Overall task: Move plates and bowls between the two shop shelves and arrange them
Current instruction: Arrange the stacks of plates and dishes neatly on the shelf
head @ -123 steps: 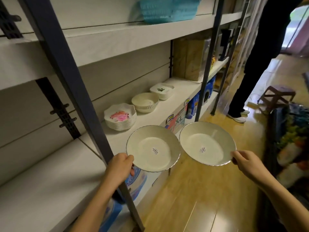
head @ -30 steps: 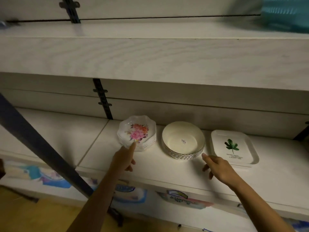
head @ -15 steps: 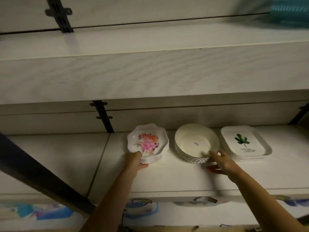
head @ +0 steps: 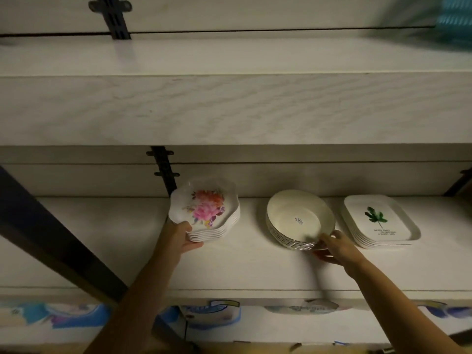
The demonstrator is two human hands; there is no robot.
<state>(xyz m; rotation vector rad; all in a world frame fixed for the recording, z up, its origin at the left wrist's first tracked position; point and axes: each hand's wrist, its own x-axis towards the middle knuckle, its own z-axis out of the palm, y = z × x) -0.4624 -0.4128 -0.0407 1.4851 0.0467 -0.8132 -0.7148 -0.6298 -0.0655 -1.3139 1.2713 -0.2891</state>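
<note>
On the pale shelf board (head: pixel 245 267) stand three stacks. At the left is a stack of scalloped flower plates (head: pixel 207 210); my left hand (head: pixel 182 237) grips its near left edge, and the stack is tilted up toward me. In the middle is a stack of cream bowls with silver-patterned rims (head: pixel 297 221); my right hand (head: pixel 334 247) holds its near right rim, thumb on top and fingers under, and the stack tips a little. At the right a stack of white rectangular plates with a green leaf print (head: pixel 380 221) lies flat and untouched.
A thick upper shelf (head: pixel 229 106) overhangs the stacks closely. A black bracket rail (head: pixel 163 169) runs down the back wall behind the flower plates. A dark slanted post (head: pixel 58 244) crosses at the left. Colourful packages (head: pixel 212 315) sit below. A teal basket (head: pixel 457 19) is at top right.
The two round plates I carried earlier are gone from my hands. Both hands reached to the shelf and closed on the flower plates and the bowls, which now tilt up.
</note>
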